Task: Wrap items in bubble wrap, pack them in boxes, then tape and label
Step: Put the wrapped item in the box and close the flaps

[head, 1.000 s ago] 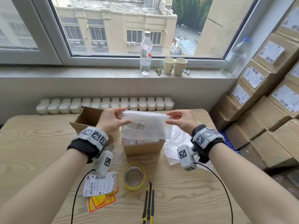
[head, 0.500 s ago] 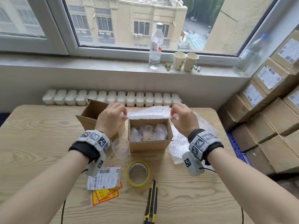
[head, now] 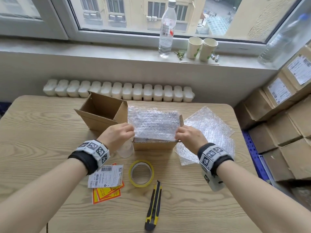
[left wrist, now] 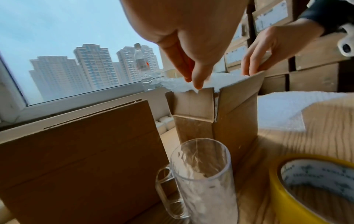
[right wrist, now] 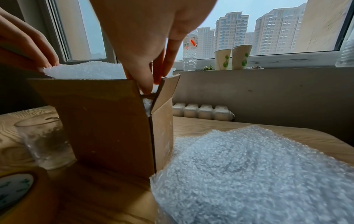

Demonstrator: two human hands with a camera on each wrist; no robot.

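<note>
Packing is the step in hand: on the bench (head: pixel 33 140) the open box (head: pixel 154 145) takes a bubble wrap sheet (head: pixel 153 125) across its mouth — lifted clear half a second ago. Left hand (head: pixel 117 135) and right hand (head: pixel 190 137) each pinch a near corner — next, I judge, tucking the edges down, then folding the flaps.

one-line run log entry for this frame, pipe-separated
step: lay bubble wrap sheet over open box | left hand: pinches sheet edge | right hand: pinches sheet edge | tape roll: untouched
</note>
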